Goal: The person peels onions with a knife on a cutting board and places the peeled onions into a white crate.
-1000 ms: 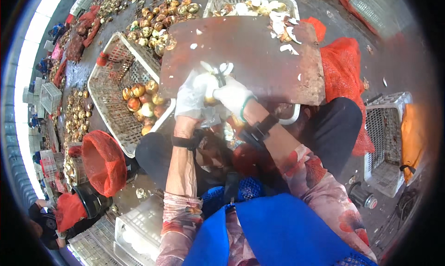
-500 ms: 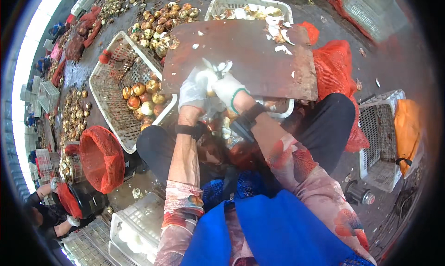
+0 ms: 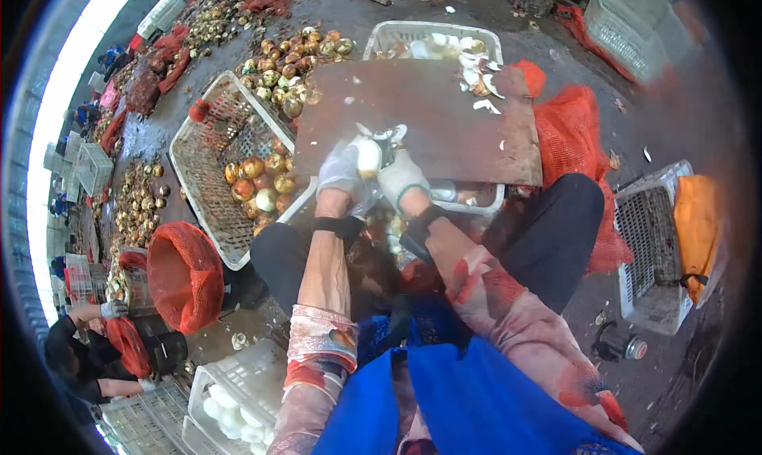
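My left hand [image 3: 340, 169], in a pale glove, is closed round a white peeled onion [image 3: 369, 157] above the near edge of a brown board [image 3: 444, 106]. Close against its right side, my gloved right hand [image 3: 403, 177] grips a small metal blade-like tool [image 3: 389, 138], most of it hidden by fingers. White peel curls about the tool's tip. More peel scraps [image 3: 476, 70] lie on the board's far right corner.
Left of the board, a white crate [image 3: 194, 169] holds unpeeled onions [image 3: 258, 177]. Another crate [image 3: 373, 38] sits under the board. Red mesh sacks [image 3: 571, 138] stand to the right. A lined bucket [image 3: 186, 276], a crate of white onions [image 3: 274, 360] and a co-worker [image 3: 67, 344] are lower left.
The onion now shows its white side, and my hands have parted slightly. The view has shifted a little. The co-worker's hands have moved at the red mesh.
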A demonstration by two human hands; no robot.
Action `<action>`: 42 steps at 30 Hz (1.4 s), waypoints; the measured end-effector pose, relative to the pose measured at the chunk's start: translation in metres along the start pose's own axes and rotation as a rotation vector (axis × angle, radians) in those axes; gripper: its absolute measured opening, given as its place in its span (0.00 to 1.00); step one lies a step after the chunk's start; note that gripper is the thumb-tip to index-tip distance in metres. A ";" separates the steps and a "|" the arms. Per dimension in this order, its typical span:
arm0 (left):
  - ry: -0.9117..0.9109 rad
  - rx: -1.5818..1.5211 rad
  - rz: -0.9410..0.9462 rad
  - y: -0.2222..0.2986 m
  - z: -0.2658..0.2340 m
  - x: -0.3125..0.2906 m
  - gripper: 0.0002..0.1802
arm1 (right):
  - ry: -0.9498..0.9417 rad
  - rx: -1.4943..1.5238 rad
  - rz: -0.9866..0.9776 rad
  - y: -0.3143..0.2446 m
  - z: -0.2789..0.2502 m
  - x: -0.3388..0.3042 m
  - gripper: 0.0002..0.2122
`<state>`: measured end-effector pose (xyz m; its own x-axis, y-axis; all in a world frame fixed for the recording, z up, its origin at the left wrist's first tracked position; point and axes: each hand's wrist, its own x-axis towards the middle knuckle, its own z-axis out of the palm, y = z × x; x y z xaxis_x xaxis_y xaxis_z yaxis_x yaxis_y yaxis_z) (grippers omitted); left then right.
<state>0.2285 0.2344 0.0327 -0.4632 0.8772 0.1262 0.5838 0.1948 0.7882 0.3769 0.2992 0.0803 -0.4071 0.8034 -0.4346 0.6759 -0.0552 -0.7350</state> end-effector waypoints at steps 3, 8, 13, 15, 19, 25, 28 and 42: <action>-0.114 0.261 0.033 -0.024 -0.005 0.008 0.39 | -0.086 0.033 -0.038 0.000 -0.010 -0.002 0.24; -0.102 0.373 0.154 0.001 -0.009 0.007 0.36 | -0.075 -0.118 -0.097 0.006 -0.045 0.013 0.19; -0.159 0.144 -0.005 0.004 -0.010 0.017 0.33 | 0.073 -0.026 -0.374 -0.007 -0.077 0.024 0.22; -0.139 -0.264 -0.220 0.023 -0.007 0.023 0.33 | -0.029 0.028 -0.350 0.003 -0.060 0.040 0.21; -0.135 0.180 0.074 0.037 -0.016 0.018 0.27 | -0.187 0.048 -0.321 -0.003 -0.053 0.043 0.22; -0.091 -0.129 -0.028 -0.012 -0.009 0.020 0.26 | -0.279 -0.170 -0.292 -0.021 -0.064 0.046 0.20; -0.158 -0.304 -0.052 -0.023 0.002 0.040 0.25 | -0.233 -0.256 -0.249 -0.006 -0.059 0.083 0.18; 0.221 0.674 0.184 0.070 0.021 0.034 0.34 | -0.165 -0.144 -0.160 -0.018 -0.061 0.066 0.21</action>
<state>0.2679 0.2873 0.0796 -0.4004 0.8266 0.3956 0.9156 0.3429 0.2102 0.3757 0.3894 0.0971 -0.6024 0.6869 -0.4066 0.6705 0.1590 -0.7247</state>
